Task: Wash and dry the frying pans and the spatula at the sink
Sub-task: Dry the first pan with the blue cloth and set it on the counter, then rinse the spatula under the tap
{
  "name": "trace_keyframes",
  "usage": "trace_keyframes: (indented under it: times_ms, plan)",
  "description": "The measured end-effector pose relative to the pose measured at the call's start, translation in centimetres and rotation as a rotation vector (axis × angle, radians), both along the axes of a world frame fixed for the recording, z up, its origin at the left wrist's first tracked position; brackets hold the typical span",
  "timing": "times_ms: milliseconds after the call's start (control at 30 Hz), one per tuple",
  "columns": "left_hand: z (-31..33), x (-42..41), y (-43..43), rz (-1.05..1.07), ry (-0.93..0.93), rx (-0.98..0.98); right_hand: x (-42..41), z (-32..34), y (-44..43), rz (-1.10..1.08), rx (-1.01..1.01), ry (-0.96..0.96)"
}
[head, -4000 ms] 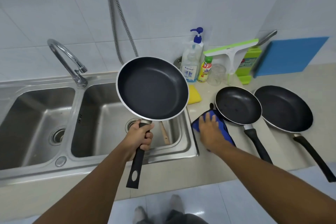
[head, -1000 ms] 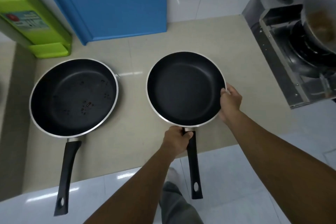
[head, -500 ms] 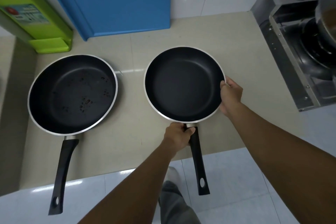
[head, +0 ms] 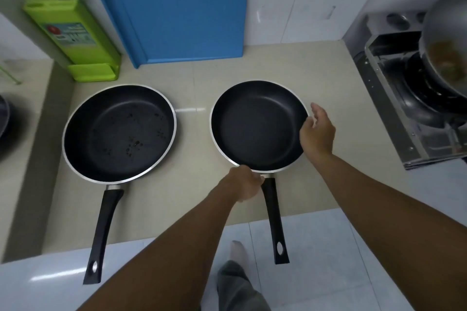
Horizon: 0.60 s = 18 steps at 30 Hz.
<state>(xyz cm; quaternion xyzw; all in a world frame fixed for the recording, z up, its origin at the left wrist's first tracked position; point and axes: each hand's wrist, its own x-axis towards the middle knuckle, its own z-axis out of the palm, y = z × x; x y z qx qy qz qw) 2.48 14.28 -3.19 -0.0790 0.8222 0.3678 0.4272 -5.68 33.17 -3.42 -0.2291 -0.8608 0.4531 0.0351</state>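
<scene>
- My left hand (head: 243, 183) grips the clean pan (head: 257, 126) at its handle base, centre frame
- My right hand (head: 317, 131), fingers spread, touches its right rim

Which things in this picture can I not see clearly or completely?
Head view:
- Left hand covers the clean pan's handle joint; grip unclear.
- Pot on the stove: cut by the right edge, blurred.
- Dark object: cut by the left edge.
- Green holder's label: too small.
</scene>
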Motion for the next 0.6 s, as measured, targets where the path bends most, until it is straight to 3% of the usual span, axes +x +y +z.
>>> trace_keyframes:
  times_ms: [100, 367, 600]
  plan:
    - [2.8, 0.3, -2.7, 0.035, 0.185, -0.059, 1.2, 1.7, -2.7, 0.224, 0.107, 0.035]
    - [11.0, 0.4, -15.6, 0.032, 0.463, -0.314, 3.8, 7.4, -15.6, 0.701, 0.317, 0.077]
    - [14.6, 5.2, -34.9, 0.097, 0.540, -0.429, 8.5, 11.2, -35.0, 0.926, 0.431, 0.105]
